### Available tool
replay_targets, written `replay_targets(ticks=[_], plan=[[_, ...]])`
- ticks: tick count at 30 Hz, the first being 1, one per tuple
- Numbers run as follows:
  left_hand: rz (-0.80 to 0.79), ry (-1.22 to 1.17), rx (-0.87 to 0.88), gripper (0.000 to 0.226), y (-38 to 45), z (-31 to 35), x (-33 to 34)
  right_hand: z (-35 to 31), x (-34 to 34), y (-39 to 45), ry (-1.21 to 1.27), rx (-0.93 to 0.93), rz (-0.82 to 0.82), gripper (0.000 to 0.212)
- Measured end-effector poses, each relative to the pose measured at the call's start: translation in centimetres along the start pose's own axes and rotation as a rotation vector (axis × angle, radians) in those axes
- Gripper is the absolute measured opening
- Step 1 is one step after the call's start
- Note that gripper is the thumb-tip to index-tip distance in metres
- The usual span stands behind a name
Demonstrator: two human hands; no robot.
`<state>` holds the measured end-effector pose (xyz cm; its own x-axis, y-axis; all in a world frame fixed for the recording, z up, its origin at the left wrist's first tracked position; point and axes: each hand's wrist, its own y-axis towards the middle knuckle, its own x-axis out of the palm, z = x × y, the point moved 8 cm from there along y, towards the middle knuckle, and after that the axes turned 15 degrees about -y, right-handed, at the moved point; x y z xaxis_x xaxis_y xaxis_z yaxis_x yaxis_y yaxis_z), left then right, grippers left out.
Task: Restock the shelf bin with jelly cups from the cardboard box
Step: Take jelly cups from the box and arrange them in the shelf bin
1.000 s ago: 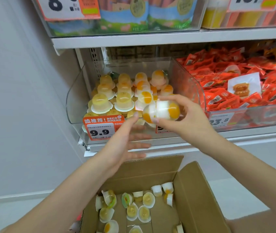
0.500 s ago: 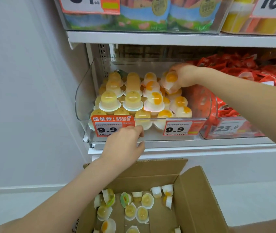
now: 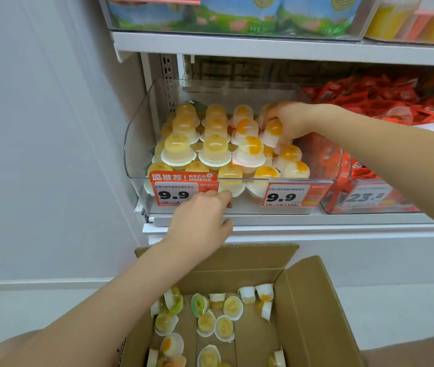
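A clear plastic shelf bin [image 3: 136, 144] holds several stacked jelly cups [image 3: 214, 151], domes up, yellow on the left and white with orange centres on the right. My right hand [image 3: 291, 123] reaches into the bin's right rear and grips a white jelly cup with an orange centre [image 3: 272, 132] set on the top layer. My left hand [image 3: 200, 221] rests with curled fingers against the bin's front wall beside the orange 9.9 price tag [image 3: 176, 192], holding nothing. An open cardboard box [image 3: 313, 305] below holds several loose jelly cups [image 3: 223, 327].
A second clear bin of red snack packets [image 3: 385, 128] sits to the right. The shelf above [image 3: 263, 47] carries bagged goods and orange bottles. A white wall [image 3: 38, 154] stands on the left. The box's right flap [image 3: 324, 321] stands upright.
My right hand carried the jelly cup from in front of the bin into its right rear and lowered it onto the stack. My left hand closed and settled against the bin's front.
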<state>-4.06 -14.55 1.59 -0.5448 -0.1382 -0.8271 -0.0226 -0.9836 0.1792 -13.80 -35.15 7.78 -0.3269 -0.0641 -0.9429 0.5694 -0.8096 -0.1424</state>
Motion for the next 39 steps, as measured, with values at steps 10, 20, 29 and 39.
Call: replay_targets(ticks=[10, 20, 29, 39], plan=[[-0.001, 0.033, 0.029, 0.026, -0.1, -0.2, 0.2, 0.6, 0.6, -0.5, 0.026, 0.044, 0.014, 0.082], [-0.356, 0.222, 0.057, 0.023, -4.6, -2.0, 7.2, -5.6, 3.6, -19.6, 0.337, 0.003, 0.573, 0.027], [-0.698, 0.354, -0.061, 0.027, -9.7, -8.6, 20.0, -16.8, 27.9, -21.3, 0.133, -0.272, -0.446, 0.039], [-0.718, 0.251, -0.129, 0.039, -7.8, -12.7, 33.0, -23.2, 44.3, -21.1, -0.271, -0.457, -0.795, 0.052]])
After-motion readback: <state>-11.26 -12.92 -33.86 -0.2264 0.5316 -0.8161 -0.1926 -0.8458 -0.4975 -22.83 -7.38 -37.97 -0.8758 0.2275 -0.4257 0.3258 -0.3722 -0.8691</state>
